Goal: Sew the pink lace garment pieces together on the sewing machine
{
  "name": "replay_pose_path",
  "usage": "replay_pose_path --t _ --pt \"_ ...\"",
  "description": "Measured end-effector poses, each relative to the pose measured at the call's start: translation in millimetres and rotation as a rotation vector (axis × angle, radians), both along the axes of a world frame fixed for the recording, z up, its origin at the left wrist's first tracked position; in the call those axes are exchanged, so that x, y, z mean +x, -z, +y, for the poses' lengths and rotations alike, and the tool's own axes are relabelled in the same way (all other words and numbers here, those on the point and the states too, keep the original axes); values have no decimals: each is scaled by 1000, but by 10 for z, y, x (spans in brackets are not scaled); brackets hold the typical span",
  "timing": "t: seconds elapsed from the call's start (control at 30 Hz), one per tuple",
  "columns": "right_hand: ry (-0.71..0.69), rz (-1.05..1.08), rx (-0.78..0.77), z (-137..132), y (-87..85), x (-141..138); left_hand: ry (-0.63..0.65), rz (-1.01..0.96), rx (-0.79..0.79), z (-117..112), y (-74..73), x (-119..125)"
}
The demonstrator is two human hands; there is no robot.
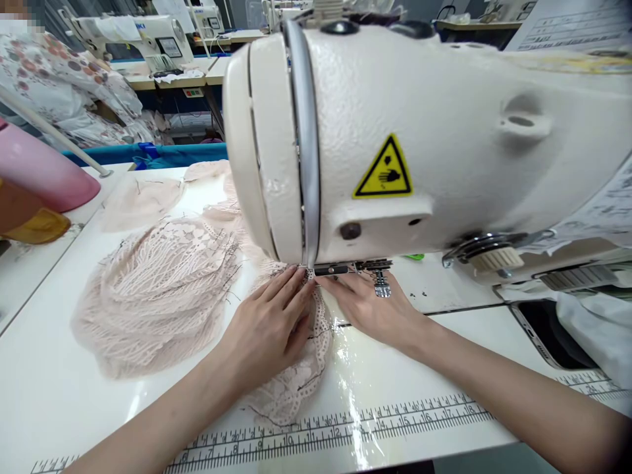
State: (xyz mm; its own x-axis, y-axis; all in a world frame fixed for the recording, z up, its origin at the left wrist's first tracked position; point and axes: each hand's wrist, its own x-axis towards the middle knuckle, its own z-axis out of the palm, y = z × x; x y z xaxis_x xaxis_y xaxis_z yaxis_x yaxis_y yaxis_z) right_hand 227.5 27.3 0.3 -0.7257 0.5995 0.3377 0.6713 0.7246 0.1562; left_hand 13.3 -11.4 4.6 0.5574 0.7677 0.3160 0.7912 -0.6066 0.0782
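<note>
A strip of pale pink lace fabric [291,388] with a scalloped, eyelet edge runs under the sewing machine's head [276,151]. My left hand [269,322] lies on this lace, fingers stretched toward the needle area and thumb bent beneath. On the other side of the lace edge, my right hand [370,306] rests with its fingers stretched out, the fingertips partly hidden behind a metal attachment [380,280]. Both hands' fingertips nearly meet below the machine head. The needle itself is hidden.
A heap of pink lace pieces [162,296] lies left on the white table, flatter pieces [143,201] behind it. A phone [550,332] and white cloth [592,336] sit right. A pink thread cone [44,168] stands left. A ruler strip [336,431] follows the front edge. Another person's sleeve [64,85] shows behind.
</note>
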Motion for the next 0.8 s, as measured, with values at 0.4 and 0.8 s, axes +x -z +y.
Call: replay_pose_path --t 0.4,0.8 --pt "-8 -49 -2 -2 -10 -23 -6 18 -10 12 -7 -3" --pt "0 -23 -79 -13 -47 -30 -9 46 -11 6 14 -23"
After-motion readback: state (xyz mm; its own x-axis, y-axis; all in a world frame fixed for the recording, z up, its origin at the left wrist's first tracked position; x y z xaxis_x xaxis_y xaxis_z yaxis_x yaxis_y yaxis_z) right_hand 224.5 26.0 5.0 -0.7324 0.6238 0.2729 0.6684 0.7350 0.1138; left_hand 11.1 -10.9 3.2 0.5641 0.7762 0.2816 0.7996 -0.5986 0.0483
